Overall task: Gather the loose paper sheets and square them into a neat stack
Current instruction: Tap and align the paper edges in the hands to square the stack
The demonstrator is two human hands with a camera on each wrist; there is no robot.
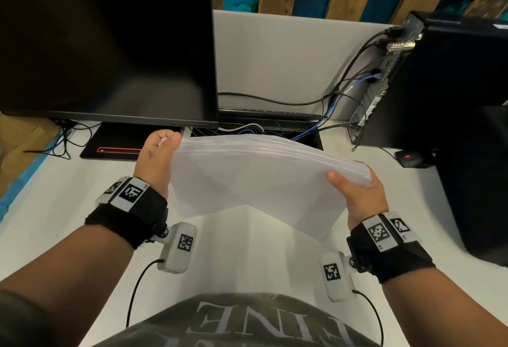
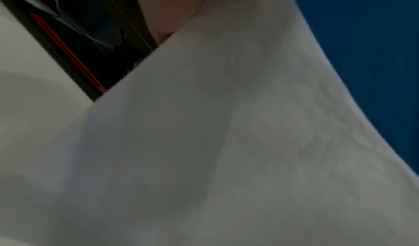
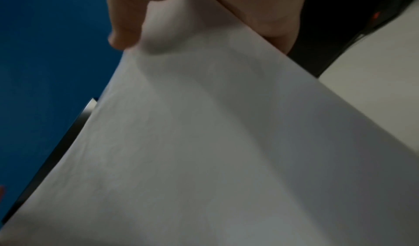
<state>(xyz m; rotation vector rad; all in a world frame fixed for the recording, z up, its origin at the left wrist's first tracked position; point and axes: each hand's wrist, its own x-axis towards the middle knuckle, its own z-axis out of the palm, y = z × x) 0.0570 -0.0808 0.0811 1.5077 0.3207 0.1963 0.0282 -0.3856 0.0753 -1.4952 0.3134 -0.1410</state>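
Note:
A thick stack of white paper sheets [image 1: 253, 179] stands upright in the air above the white desk [image 1: 68, 209], its top edge bowed and slightly fanned. My left hand [image 1: 158, 154] grips the stack's left end. My right hand [image 1: 354, 190] grips the right end, thumb on the near face. In the left wrist view the paper [image 2: 226, 142] fills most of the picture, with a bit of my palm [image 2: 172, 8] at the top. The right wrist view shows the paper [image 3: 226, 151] with my thumb [image 3: 127, 24] pressed on its near face.
A dark monitor [image 1: 104, 44] stands at the back left on a black base [image 1: 115, 143] with a red line. A black computer tower [image 1: 439, 80] with several cables [image 1: 343, 91] stands at the right. A small black device [image 1: 412, 158] with a red light lies beside it.

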